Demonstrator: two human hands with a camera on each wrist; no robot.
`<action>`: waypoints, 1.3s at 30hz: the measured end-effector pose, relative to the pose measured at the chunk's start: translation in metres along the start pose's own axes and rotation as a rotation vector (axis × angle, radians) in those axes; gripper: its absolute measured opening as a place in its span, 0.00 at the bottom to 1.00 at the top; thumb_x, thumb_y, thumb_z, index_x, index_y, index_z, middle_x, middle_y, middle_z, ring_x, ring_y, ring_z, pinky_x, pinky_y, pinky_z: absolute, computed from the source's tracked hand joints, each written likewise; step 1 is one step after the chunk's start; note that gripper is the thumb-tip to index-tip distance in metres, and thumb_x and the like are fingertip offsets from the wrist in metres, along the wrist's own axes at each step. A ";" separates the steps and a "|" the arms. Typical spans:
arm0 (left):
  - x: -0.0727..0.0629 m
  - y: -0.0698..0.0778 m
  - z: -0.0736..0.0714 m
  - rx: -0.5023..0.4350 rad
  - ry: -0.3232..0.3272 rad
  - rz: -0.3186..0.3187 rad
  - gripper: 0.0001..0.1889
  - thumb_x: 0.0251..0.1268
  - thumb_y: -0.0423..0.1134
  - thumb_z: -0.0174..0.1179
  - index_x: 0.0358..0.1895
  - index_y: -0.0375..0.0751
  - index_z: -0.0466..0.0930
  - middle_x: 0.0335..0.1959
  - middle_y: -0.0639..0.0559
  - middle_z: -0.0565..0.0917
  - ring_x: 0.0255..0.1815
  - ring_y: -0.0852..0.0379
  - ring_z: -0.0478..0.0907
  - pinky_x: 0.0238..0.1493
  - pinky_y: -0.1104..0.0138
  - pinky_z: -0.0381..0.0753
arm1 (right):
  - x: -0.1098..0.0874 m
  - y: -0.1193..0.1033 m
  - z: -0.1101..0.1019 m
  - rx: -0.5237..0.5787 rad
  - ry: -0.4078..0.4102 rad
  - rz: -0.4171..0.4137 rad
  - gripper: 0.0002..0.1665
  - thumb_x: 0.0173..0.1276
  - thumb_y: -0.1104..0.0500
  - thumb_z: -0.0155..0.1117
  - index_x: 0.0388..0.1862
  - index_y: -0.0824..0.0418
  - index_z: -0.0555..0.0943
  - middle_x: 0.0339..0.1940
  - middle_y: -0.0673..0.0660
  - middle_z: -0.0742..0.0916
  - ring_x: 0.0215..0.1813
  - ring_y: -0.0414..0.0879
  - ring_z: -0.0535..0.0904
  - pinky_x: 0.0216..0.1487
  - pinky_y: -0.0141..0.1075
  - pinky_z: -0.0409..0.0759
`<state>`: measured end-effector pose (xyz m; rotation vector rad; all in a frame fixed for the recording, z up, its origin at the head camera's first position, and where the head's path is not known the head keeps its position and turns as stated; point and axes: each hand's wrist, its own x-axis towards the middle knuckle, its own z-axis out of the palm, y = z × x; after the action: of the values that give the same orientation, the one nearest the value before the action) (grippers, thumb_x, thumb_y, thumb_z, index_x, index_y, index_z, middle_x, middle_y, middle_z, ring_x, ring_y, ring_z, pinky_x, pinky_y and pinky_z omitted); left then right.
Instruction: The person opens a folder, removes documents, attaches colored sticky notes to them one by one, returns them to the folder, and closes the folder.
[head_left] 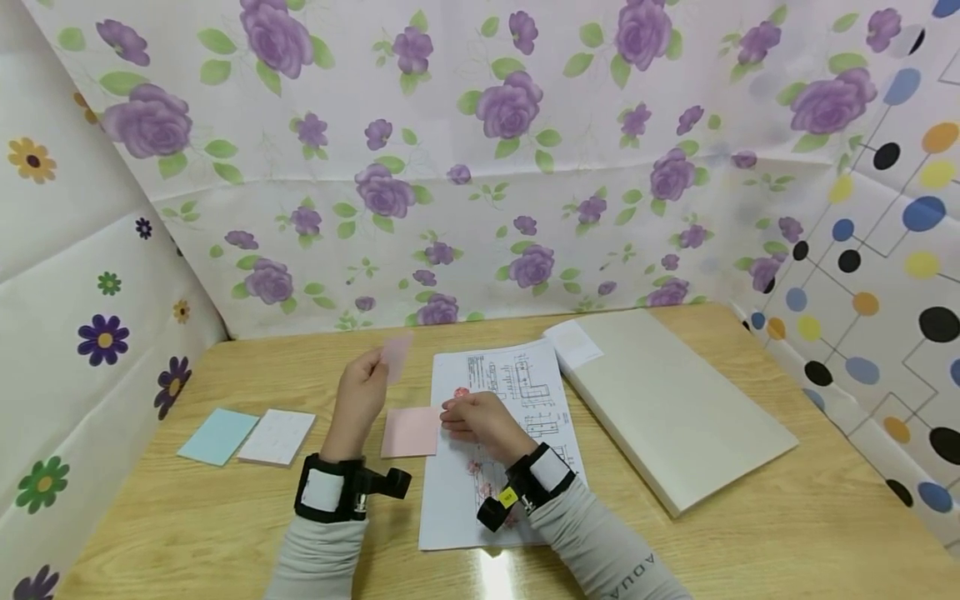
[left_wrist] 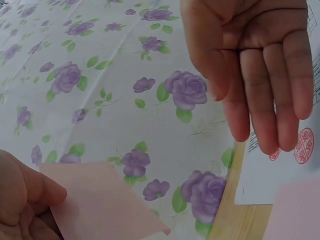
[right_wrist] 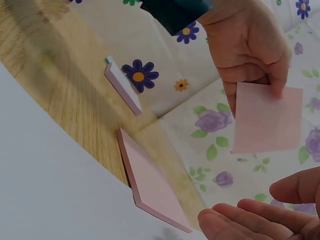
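Note:
Between thumb and fingers, my left hand (head_left: 362, 398) pinches a single pink sticky note (head_left: 395, 357), raised above the table. In the right wrist view the note (right_wrist: 268, 120) hangs flat from the thumb. The pink sticky note pad (head_left: 410, 432) lies below, its right edge against the printed drawing sheets (head_left: 495, 375). My right hand (head_left: 483, 421) hovers over those sheets beside the pad, fingers extended and holding nothing. In the left wrist view, the right hand's fingers (left_wrist: 260, 100) point down, palm showing, near a red stamp on the paper.
Left of the pink pad lie a white note pad (head_left: 277, 437) and a light blue note pad (head_left: 218, 436). A thick cream-coloured binder (head_left: 675, 400) with a white label lies on the right. Floral cloth (head_left: 450, 208) hangs behind the wooden table (head_left: 225, 517).

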<state>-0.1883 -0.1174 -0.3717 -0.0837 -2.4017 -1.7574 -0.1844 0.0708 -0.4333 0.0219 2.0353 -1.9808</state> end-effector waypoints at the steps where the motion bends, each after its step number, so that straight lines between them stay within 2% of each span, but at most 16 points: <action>1: 0.000 0.000 0.001 -0.001 -0.010 -0.012 0.21 0.81 0.25 0.40 0.65 0.13 0.75 0.55 0.21 0.82 0.36 0.45 0.80 0.42 0.63 0.80 | 0.000 0.000 0.000 0.008 0.001 0.005 0.18 0.80 0.69 0.56 0.59 0.81 0.82 0.54 0.72 0.89 0.55 0.58 0.89 0.55 0.41 0.89; 3: 0.000 0.000 0.001 -0.011 -0.034 -0.028 0.23 0.81 0.25 0.38 0.71 0.14 0.69 0.73 0.21 0.70 0.63 0.32 0.78 0.66 0.51 0.79 | 0.001 0.000 -0.001 0.019 0.002 0.008 0.18 0.81 0.69 0.55 0.60 0.81 0.82 0.54 0.72 0.88 0.57 0.59 0.89 0.55 0.41 0.89; 5: 0.001 -0.001 0.002 -0.014 -0.051 -0.046 0.24 0.81 0.25 0.38 0.73 0.14 0.67 0.75 0.21 0.67 0.79 0.31 0.64 0.77 0.44 0.67 | 0.002 0.000 -0.002 0.028 0.005 0.014 0.19 0.81 0.69 0.54 0.61 0.81 0.81 0.55 0.73 0.88 0.58 0.61 0.88 0.55 0.41 0.89; 7: 0.002 -0.002 0.002 -0.012 -0.060 -0.060 0.24 0.81 0.25 0.37 0.73 0.15 0.67 0.76 0.21 0.66 0.80 0.31 0.61 0.78 0.45 0.65 | 0.003 0.000 -0.002 0.036 0.011 0.023 0.19 0.81 0.69 0.54 0.62 0.81 0.81 0.54 0.73 0.88 0.58 0.61 0.88 0.55 0.42 0.88; 8: 0.003 -0.003 0.002 -0.001 -0.061 -0.066 0.24 0.81 0.25 0.37 0.73 0.16 0.68 0.76 0.22 0.66 0.74 0.33 0.71 0.73 0.50 0.74 | 0.004 0.000 -0.002 0.037 0.013 0.025 0.19 0.81 0.69 0.54 0.61 0.81 0.81 0.54 0.73 0.88 0.57 0.61 0.88 0.55 0.42 0.89; 10: 0.003 -0.005 0.002 0.025 -0.056 -0.072 0.24 0.82 0.25 0.37 0.74 0.19 0.69 0.77 0.23 0.66 0.50 0.40 0.84 0.52 0.62 0.85 | 0.005 -0.001 -0.003 0.043 0.018 0.033 0.19 0.82 0.68 0.54 0.61 0.81 0.81 0.54 0.73 0.88 0.56 0.59 0.89 0.55 0.42 0.89; 12: 0.003 -0.008 0.002 0.048 -0.057 -0.069 0.24 0.83 0.25 0.37 0.73 0.21 0.71 0.79 0.24 0.64 0.53 0.41 0.84 0.32 0.70 0.74 | 0.005 -0.002 -0.004 0.048 0.020 0.038 0.19 0.83 0.67 0.54 0.61 0.81 0.81 0.54 0.73 0.88 0.53 0.56 0.90 0.55 0.41 0.89; 14: 0.003 -0.010 0.002 0.062 -0.061 -0.047 0.23 0.84 0.25 0.38 0.72 0.22 0.73 0.79 0.24 0.64 0.55 0.37 0.83 0.35 0.68 0.78 | 0.006 -0.003 -0.005 0.055 0.020 0.037 0.19 0.84 0.66 0.54 0.61 0.81 0.81 0.54 0.73 0.88 0.51 0.53 0.90 0.54 0.41 0.89; 16: 0.003 -0.013 0.003 0.072 -0.079 -0.027 0.22 0.85 0.25 0.38 0.71 0.21 0.74 0.80 0.23 0.61 0.79 0.30 0.64 0.59 0.55 0.83 | 0.006 -0.003 -0.006 0.065 0.023 0.040 0.20 0.85 0.65 0.54 0.62 0.81 0.81 0.54 0.73 0.88 0.50 0.52 0.90 0.54 0.40 0.89; 17: 0.003 -0.013 0.004 0.075 -0.092 -0.024 0.21 0.85 0.25 0.39 0.70 0.21 0.75 0.81 0.22 0.58 0.85 0.29 0.50 0.69 0.49 0.76 | 0.007 -0.004 -0.007 0.072 0.025 0.041 0.20 0.85 0.65 0.54 0.62 0.81 0.81 0.54 0.73 0.88 0.50 0.51 0.90 0.54 0.40 0.89; 19: 0.002 -0.015 0.008 0.099 -0.114 -0.011 0.21 0.85 0.25 0.39 0.69 0.21 0.75 0.81 0.20 0.56 0.84 0.25 0.48 0.80 0.37 0.57 | 0.007 -0.004 -0.008 0.092 0.028 0.039 0.20 0.86 0.64 0.53 0.62 0.81 0.80 0.53 0.73 0.89 0.50 0.52 0.91 0.53 0.40 0.89; 22: 0.002 -0.019 0.012 0.141 -0.145 -0.002 0.22 0.84 0.24 0.38 0.69 0.22 0.77 0.82 0.18 0.50 0.85 0.24 0.43 0.79 0.34 0.55 | 0.008 -0.006 -0.010 0.142 0.033 0.037 0.21 0.86 0.65 0.53 0.63 0.82 0.79 0.48 0.69 0.90 0.49 0.53 0.91 0.53 0.40 0.89; 24: 0.002 -0.021 0.016 0.182 -0.159 0.029 0.22 0.83 0.22 0.38 0.67 0.22 0.78 0.81 0.16 0.49 0.84 0.22 0.44 0.75 0.35 0.64 | 0.008 -0.006 -0.012 0.176 0.038 0.028 0.21 0.86 0.65 0.53 0.62 0.83 0.79 0.44 0.66 0.90 0.46 0.52 0.91 0.52 0.39 0.89; 27: 0.001 -0.023 0.022 0.217 -0.193 0.057 0.23 0.81 0.21 0.39 0.66 0.24 0.81 0.81 0.15 0.49 0.80 0.20 0.55 0.48 0.51 0.80 | 0.009 -0.007 -0.016 0.200 0.058 0.018 0.20 0.86 0.64 0.55 0.59 0.82 0.80 0.38 0.60 0.89 0.40 0.46 0.91 0.50 0.37 0.89; 30: -0.002 -0.024 0.028 0.242 -0.226 0.082 0.22 0.79 0.20 0.41 0.64 0.25 0.83 0.80 0.13 0.48 0.76 0.18 0.59 0.31 0.62 0.68 | 0.011 -0.006 -0.020 0.206 0.079 0.012 0.19 0.85 0.64 0.56 0.57 0.81 0.82 0.35 0.57 0.89 0.36 0.41 0.89 0.47 0.33 0.89; 39: -0.007 -0.021 0.041 0.270 -0.258 0.083 0.22 0.76 0.19 0.42 0.60 0.25 0.85 0.80 0.15 0.52 0.80 0.19 0.54 0.63 0.39 0.75 | 0.019 0.001 -0.025 0.292 0.136 0.033 0.16 0.85 0.68 0.55 0.54 0.82 0.82 0.27 0.55 0.88 0.29 0.38 0.86 0.36 0.27 0.87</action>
<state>-0.1882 -0.0848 -0.4051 -0.3919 -2.7474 -1.4481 -0.2076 0.0920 -0.4380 0.2571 1.7897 -2.2928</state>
